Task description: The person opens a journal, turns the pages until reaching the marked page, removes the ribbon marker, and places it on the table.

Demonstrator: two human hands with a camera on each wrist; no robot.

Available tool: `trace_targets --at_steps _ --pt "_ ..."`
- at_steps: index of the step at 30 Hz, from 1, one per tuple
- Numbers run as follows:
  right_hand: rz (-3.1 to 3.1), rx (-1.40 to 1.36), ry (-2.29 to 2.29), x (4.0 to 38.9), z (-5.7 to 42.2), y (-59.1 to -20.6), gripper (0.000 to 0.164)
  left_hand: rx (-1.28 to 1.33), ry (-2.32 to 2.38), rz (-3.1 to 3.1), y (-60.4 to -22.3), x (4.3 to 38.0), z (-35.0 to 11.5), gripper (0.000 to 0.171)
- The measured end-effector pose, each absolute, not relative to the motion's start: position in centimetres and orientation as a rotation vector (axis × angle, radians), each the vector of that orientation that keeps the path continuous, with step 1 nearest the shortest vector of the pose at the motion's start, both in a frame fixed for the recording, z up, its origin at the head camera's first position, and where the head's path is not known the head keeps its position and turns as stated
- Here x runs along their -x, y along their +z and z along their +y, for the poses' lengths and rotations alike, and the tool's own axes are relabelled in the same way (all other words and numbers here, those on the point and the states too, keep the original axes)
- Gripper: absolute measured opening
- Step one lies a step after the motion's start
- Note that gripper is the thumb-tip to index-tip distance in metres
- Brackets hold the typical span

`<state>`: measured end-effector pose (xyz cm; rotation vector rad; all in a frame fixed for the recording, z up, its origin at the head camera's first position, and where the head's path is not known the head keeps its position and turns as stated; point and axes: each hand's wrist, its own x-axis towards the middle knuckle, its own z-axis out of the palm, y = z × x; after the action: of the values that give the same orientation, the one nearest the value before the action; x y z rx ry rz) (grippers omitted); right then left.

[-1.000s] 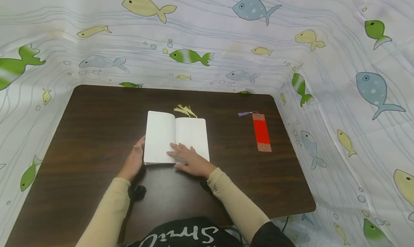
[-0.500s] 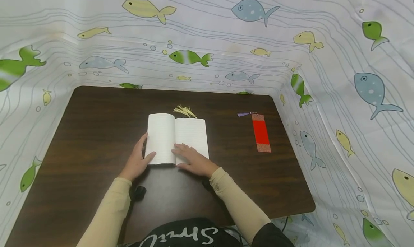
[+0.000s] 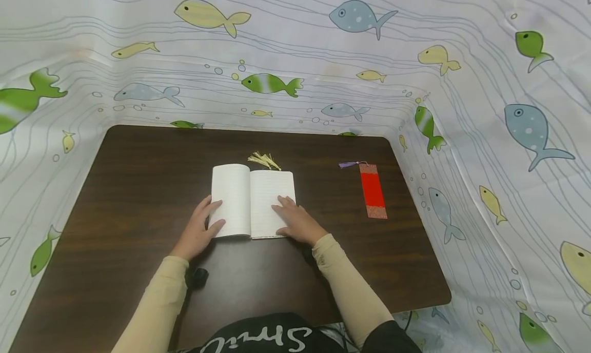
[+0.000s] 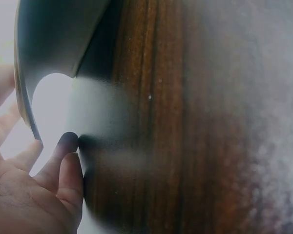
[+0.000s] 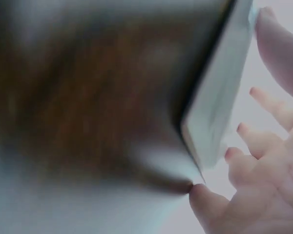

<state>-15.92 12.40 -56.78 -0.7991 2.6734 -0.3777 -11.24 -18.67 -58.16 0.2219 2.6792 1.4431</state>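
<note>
An open notebook (image 3: 231, 201) with lined white pages lies on the dark wooden table. My left hand (image 3: 194, 232) holds its left edge, thumb and a finger on the page and other fingers beside and below the cover. In the left wrist view, the dark cover (image 4: 53, 39) stands raised off the tabletop between the fingers. My right hand (image 3: 300, 222) rests with spread fingers on the lower right page. The right wrist view shows the block of pages (image 5: 217, 97) beside the thumb and fingertips. A pale yellow tassel (image 3: 264, 160) sticks out past the notebook's top edge.
A red bookmark (image 3: 373, 191) with patterned ends and a purple tassel (image 3: 349, 164) lies on the right of the table (image 3: 138, 189). A white cloth (image 3: 295, 50) printed with fish surrounds the table's back and sides.
My right hand has slid right from the notebook's middle fold onto the right page. My left hand's thumb and a finger have come over the left page from its outer edge.
</note>
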Motion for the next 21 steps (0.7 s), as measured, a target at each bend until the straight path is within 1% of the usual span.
trace_targets --at_steps 4,8,21 --pt "2.646 0.757 -0.324 16.4 13.1 -56.6 0.086 -0.221 1.447 2.683 -58.3 11.2 -18.6 0.061" --pt "2.63 0.766 -0.301 16.7 13.6 -56.6 0.093 -0.219 1.458 2.678 -58.3 11.0 -18.7 0.061" --pt "2.668 0.746 -0.302 16.7 13.8 -56.6 0.091 -0.218 1.415 2.711 -58.4 11.3 -18.8 0.061"
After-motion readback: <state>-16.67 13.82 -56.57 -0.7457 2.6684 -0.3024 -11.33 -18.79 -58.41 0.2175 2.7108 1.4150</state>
